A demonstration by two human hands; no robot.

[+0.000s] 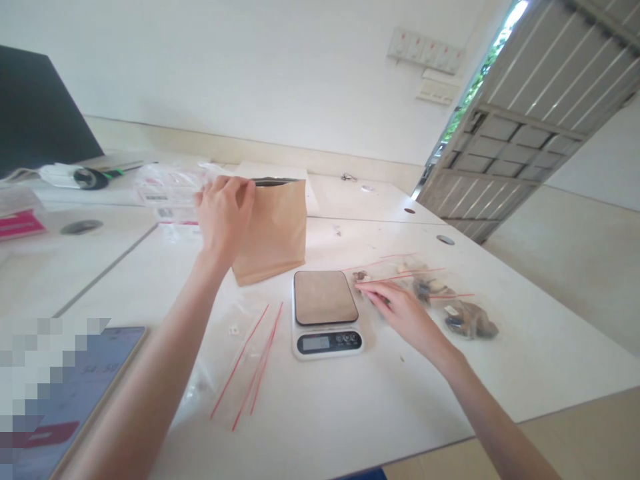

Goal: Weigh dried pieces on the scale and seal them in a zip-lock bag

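Note:
My left hand is closed on the upper left edge of a brown kraft paper bag, which stands upright with its dark inner lining showing at the top. To the right, my right hand pinches the red-edged top of a small clear zip bag with brownish bits in it. Between the two hands sits a white digital kitchen scale; nothing lies on its plate, and its display is too blurred to read. Beyond my right hand lie more filled zip bags with dark and pale contents.
Flat clear zip bags with red strips lie left of the scale. A phone or tablet is at the near left. Clear plastic packaging, a white handheld device and a dark screen stand farther back. Cable holes pierce the table.

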